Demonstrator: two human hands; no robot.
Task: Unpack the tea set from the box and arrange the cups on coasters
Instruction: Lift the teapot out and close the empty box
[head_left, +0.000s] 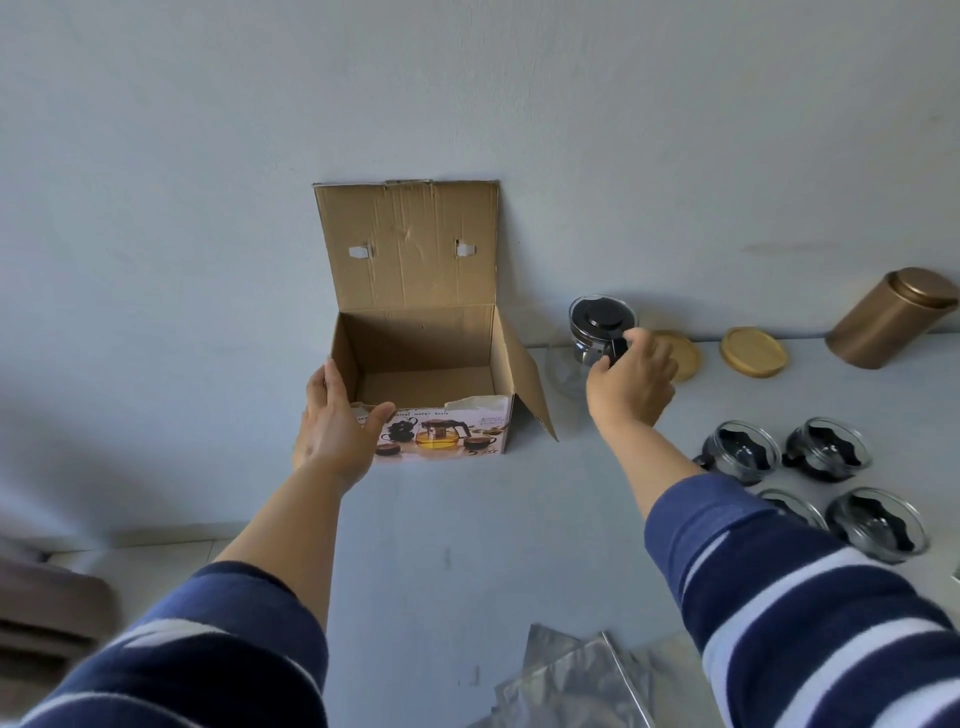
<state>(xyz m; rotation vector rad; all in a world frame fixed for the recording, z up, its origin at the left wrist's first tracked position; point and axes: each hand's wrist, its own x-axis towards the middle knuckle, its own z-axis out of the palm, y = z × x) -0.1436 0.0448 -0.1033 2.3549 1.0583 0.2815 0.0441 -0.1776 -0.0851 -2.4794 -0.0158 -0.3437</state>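
An open cardboard box (421, 358) with a printed tea-set picture stands at the table's middle, its lid upright against the wall; its inside looks empty. My left hand (337, 421) grips the box's front left corner. To the right of the box, a glass teapot (597, 327) with a black lid rests on the table, and my right hand (631, 384) holds its black handle. Two round wooden coasters (753, 351) lie beyond the teapot, one partly hidden by my hand. Several glass cups (826, 449) with black handles sit grouped at the right.
A bronze metal canister (891, 325) leans at the far right by the wall. Silvery plastic bags (582, 686) lie at the table's near edge. The wall runs right behind the box. The table's left edge drops off to a floor at lower left.
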